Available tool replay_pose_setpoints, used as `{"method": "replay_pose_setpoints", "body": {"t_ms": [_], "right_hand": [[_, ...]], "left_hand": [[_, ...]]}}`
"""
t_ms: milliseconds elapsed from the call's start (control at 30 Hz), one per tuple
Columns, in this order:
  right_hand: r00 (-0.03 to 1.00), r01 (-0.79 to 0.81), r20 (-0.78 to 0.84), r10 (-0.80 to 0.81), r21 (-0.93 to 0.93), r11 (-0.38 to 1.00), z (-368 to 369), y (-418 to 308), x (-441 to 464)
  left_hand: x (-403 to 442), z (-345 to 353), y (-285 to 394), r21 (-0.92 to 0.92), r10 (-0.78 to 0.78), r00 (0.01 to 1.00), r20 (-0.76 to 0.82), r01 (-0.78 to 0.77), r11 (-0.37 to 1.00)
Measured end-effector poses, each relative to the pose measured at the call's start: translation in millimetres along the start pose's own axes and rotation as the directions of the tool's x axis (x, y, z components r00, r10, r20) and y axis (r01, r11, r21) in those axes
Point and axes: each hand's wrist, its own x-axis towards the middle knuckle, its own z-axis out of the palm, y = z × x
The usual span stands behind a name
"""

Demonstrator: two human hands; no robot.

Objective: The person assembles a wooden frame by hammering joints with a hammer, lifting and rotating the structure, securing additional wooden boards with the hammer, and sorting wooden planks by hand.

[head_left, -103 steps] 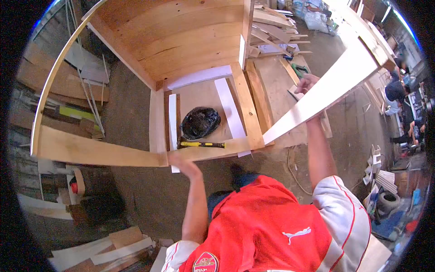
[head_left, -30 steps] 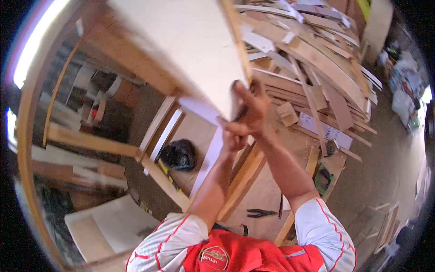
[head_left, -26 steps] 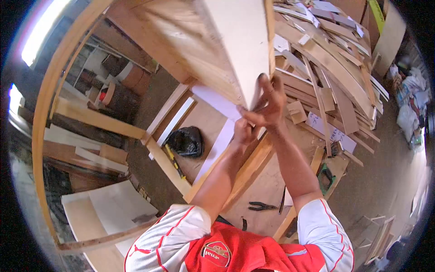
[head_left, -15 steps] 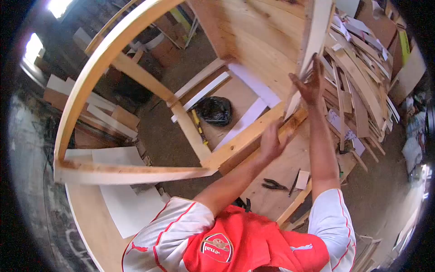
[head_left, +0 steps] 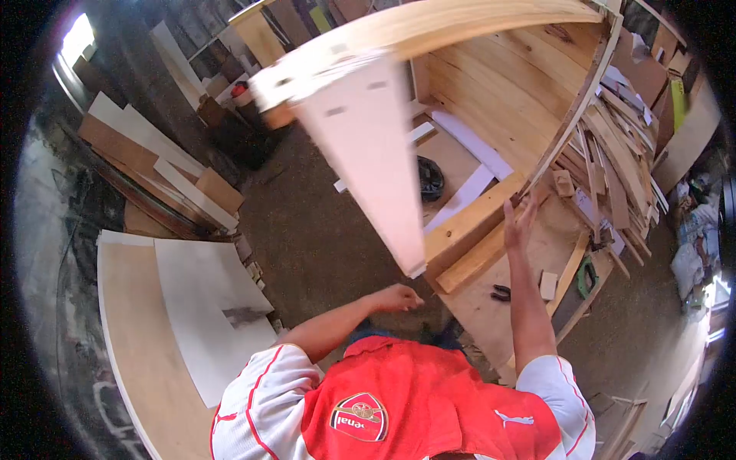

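A large wooden frame (head_left: 491, 23) with a curved top rail and plank-lined panel (head_left: 498, 92) stands tilted ahead of me. A pale tapered board (head_left: 368, 146), part of it, points down toward my left hand. My left hand (head_left: 395, 297) hovers just below that board's lower end, fingers curled, with nothing visible in them. Fingers stretched, my right hand (head_left: 520, 222) is up at the lower end of the panel's long edge, seemingly touching it. Below it, on a plywood sheet (head_left: 491, 330), lie black-handled pliers (head_left: 501, 293) and a small wood block (head_left: 548, 285).
A green-handled tool (head_left: 587, 277) lies at the sheet's right side. Piled wood offcuts (head_left: 613, 161) lie at the right. A black plastic bag (head_left: 430, 180) shows inside the frame. Curved white panels (head_left: 203, 307) lie at the left, with boards (head_left: 138, 146) against the wall.
The frame has turned and shifted right, its pale board now facing me. My left hand has come off the frame and moved down and left. My right hand has slid lower along the edge.
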Motion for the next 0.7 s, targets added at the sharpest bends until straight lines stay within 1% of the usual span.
{"method": "replay_pose_setpoints", "body": {"t_ms": [100,200,267,300,333,367,400,433,500,567,633,667,700], "right_hand": [[0.981,-0.185,0.085,0.176,0.110,0.977,31,-25,-67],[0.948,-0.288,0.208,0.242,0.231,0.929,68,1,-137],[0.888,-0.459,0.200,0.414,0.380,0.803,81,-33,-180],[0.856,-0.511,0.192,0.480,0.452,0.731,89,-36,-197],[0.819,-0.549,0.184,0.544,0.525,0.650,96,-38,-214],[0.788,-0.556,0.163,0.593,0.601,0.574,115,-9,-230],[0.755,-0.547,0.143,0.640,0.675,0.494,125,5,-242],[0.811,-0.458,-0.001,0.585,0.622,0.636,133,-2,-253],[0.892,-0.365,0.056,0.448,0.674,0.642,140,0,-254],[0.947,-0.274,0.090,0.308,0.726,0.631,145,7,-254],[0.979,-0.192,0.108,0.175,0.780,0.595,151,8,-261],[0.979,-0.187,0.070,0.193,0.693,0.697,156,7,-264],[0.950,-0.295,0.088,0.301,0.576,0.763,158,-11,-264]], "left_hand": [[-20,-75,-86,-0.146,-0.043,0.969,-0.244,0.007,0.989],[-43,-147,-138,-0.446,-0.180,0.871,-0.458,-0.050,0.894],[-76,-190,-132,-0.480,-0.207,0.811,-0.547,-0.101,0.872],[-91,-208,-121,-0.496,-0.231,0.781,-0.580,-0.114,0.861],[-101,-227,-114,-0.512,-0.257,0.748,-0.612,-0.127,0.850],[-99,-252,-123,-0.568,-0.284,0.751,-0.596,-0.144,0.810],[-93,-277,-133,-0.619,-0.309,0.754,-0.580,-0.161,0.769],[-91,-299,-135,-0.637,-0.323,0.745,-0.584,-0.175,0.751],[-76,-344,-130,-0.666,-0.341,0.727,-0.596,-0.210,0.716],[-55,-387,-122,-0.631,-0.342,0.691,-0.636,-0.211,0.747],[-30,-427,-117,-0.592,-0.349,0.637,-0.687,-0.212,0.778],[-15,-447,-113,-0.569,-0.353,0.603,-0.716,-0.211,0.795],[-1,-466,-113,-0.546,-0.355,0.568,-0.742,-0.206,0.812]]}}
